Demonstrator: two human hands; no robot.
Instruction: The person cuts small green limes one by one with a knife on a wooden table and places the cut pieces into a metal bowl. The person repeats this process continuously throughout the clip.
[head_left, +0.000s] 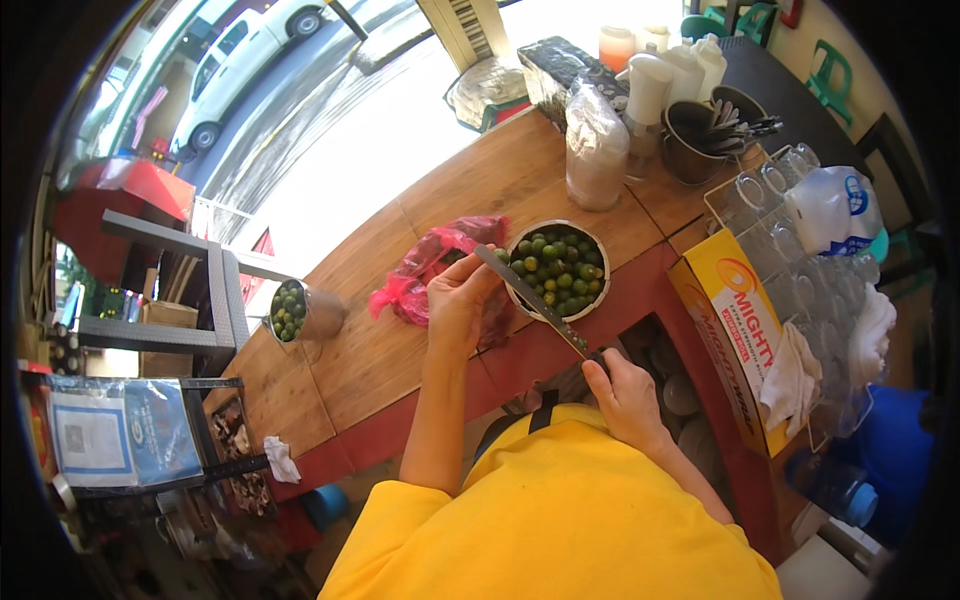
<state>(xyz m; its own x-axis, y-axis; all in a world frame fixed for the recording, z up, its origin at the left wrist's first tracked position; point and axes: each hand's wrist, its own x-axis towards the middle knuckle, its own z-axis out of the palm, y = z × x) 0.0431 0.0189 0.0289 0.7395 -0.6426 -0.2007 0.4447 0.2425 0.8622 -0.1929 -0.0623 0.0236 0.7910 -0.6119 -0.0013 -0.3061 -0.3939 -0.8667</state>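
My right hand (624, 390) grips the dark handle of a knife (536, 304), whose blade points up and left across the near rim of a round tub. My left hand (463, 296) pinches a small green citrus fruit (501, 256) between its fingertips, by the blade's tip. Many green calamansi-like fruits (562, 270) fill the round tub (604, 259). Behind and under my left hand lies a pink plastic bag (420, 274); its contents are mostly hidden. Further left, a metal cup (324, 313) holds more of the green fruits (288, 311).
The wooden counter (360, 360) bears a plastic-wrapped container (596, 157), pump bottles (646, 86) and a bucket of cutlery (690, 146) at the back right. At right stand a cling-wrap box (739, 330) and a rack of glasses (787, 225). A tissue (281, 459) lies at left.
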